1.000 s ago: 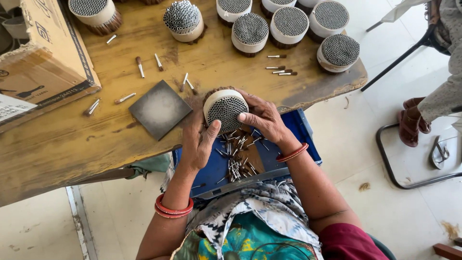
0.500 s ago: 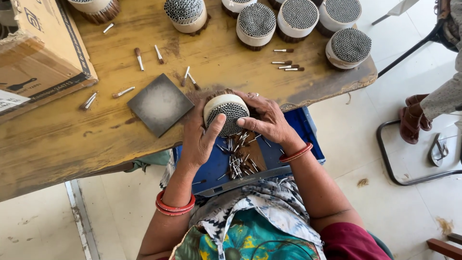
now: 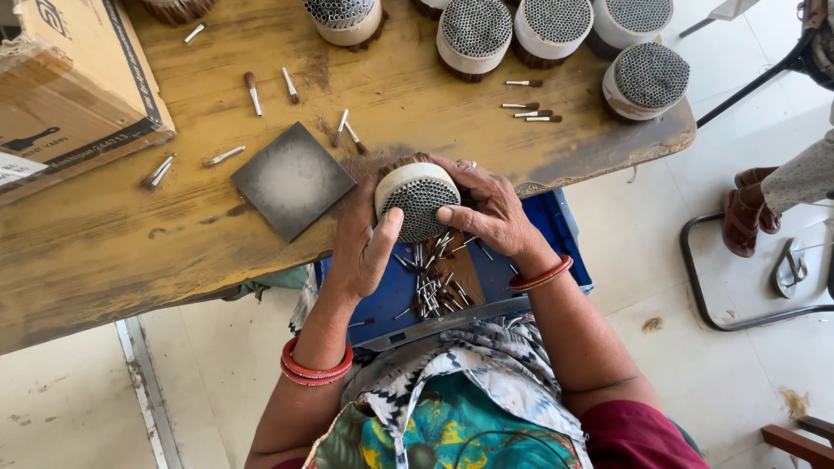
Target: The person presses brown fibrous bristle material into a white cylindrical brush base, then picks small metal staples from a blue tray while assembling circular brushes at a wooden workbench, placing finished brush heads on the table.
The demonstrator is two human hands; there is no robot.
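We have both hands on one round bundle [image 3: 418, 198] of small metal tubes, held at the near edge of the wooden table [image 3: 104, 252], its honeycomb face turned toward us. Left hand [image 3: 363, 247] cups its left side with the thumb pressed on the face; right hand [image 3: 492, 211] wraps the right side and top, forefinger laid across the face. Fingers of both are curled snug on the bundle, not splayed.

Progress, as we judge it: this bundle's face looks packed full, so the filling seems close to done. Finished-looking bundles [image 3: 647, 80] stand in a row along the far edge. Still loose: a heap of tubes [image 3: 433, 287] in the blue tray [image 3: 382, 295] on the lap, plus stray pieces [image 3: 252, 92] scattered on the table, so more is left to sort or pack.

Also there: a dark square tile [image 3: 293, 180] just left of the bundle, a cardboard box [image 3: 69, 87] at far left, another person's sandalled foot [image 3: 747, 217] at right.

Hard to tell: the bundle's back end is hidden by our hands, the far bundles are cut off by the frame, and we can't tell whether any single tube is pinched in the fingers.
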